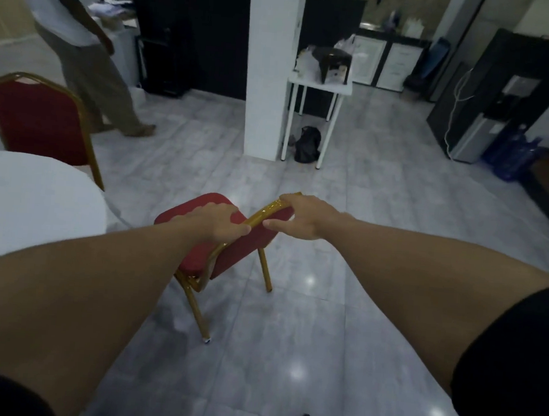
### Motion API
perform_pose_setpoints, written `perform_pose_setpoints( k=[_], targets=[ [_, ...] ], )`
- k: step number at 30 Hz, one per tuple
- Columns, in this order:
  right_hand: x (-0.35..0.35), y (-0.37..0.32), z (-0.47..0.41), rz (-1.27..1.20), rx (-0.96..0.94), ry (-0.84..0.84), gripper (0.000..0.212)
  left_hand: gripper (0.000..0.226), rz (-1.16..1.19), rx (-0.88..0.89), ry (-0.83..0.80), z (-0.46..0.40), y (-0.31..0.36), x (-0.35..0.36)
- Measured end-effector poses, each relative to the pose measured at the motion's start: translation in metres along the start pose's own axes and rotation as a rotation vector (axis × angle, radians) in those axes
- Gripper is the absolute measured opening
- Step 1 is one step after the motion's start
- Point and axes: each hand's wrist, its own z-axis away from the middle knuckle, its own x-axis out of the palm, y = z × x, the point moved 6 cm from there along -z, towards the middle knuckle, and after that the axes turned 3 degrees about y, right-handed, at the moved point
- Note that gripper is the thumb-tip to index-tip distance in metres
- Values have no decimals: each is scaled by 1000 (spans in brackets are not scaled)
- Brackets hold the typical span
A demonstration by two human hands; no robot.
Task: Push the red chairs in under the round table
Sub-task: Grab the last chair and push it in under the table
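A grey tiled floor (pixel 347 213) fills most of the view, glossy with spots of reflected light. At the left edge sits the round table (pixel 23 203), draped in white cloth, only its right part in frame. A white pillar (pixel 265 67) rises in the middle distance, with a small white side table (pixel 319 85) just beside it on the right and a black bag (pixel 307 144) on the floor beneath that table. A second person (pixel 83 48) in a white top and khaki trousers stands at the far left, behind the table. A far red chair (pixel 35 119) with a gold frame stands against the table's far edge, its back facing the camera. The near red chair (pixel 231 253) stands on the floor near the table's right side but apart from it, not under it; its seat points toward the table and its gold-framed back is nearest the camera. Both bare arms reach forward to that backrest. The left hand (pixel 215 223) is closed around the top rail at the left end, fingers over the red padding. The right hand (pixel 305 216) grips the gold rail at the right end, thumb along its near side.
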Motion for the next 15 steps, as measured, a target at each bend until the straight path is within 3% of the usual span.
perform_pose_setpoints(
  k=[7, 15],
  targets=[
    [-16, 54, -83, 51, -161, -87, 114, 99, 8, -175, -13, -66, 23, 16],
    [5, 68, -155, 134, -333, -200, 115, 101, 124, -321, -57, -113, 24, 51]
  ],
)
